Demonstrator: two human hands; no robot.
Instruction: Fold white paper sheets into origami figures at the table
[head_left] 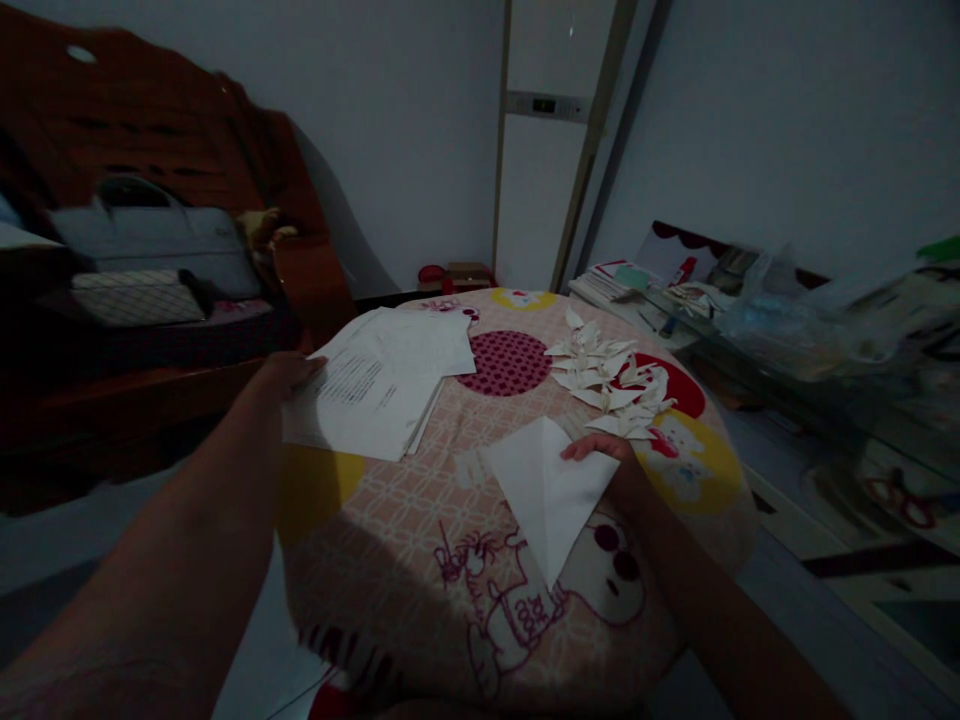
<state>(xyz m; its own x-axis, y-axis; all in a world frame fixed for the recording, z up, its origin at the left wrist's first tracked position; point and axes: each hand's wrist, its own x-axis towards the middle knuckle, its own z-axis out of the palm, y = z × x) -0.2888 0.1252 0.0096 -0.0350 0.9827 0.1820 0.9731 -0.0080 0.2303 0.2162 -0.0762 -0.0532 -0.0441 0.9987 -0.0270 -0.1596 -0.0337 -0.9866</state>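
My right hand point(611, 468) grips the right corner of a folded white sheet of paper point(546, 495). The sheet is kite-shaped, with a crease down its middle and its narrow tip toward me. At the left edge of a loose stack of white paper point(367, 385), my left hand point(294, 372) is closed on the edge, its fingers partly hidden. Printed text shows on the stack's upper sheet. Just beyond my right hand lies a cluster of several folded paper cranes point(600, 375).
A patterned cloth covers the round table point(405, 510). To the right, a glass-topped table point(787, 390) bears plastic bags, papers and red-handled scissors point(907, 500). A wooden bench point(300, 270) with bags stands left; a tall white appliance point(544, 190) stands at the back.
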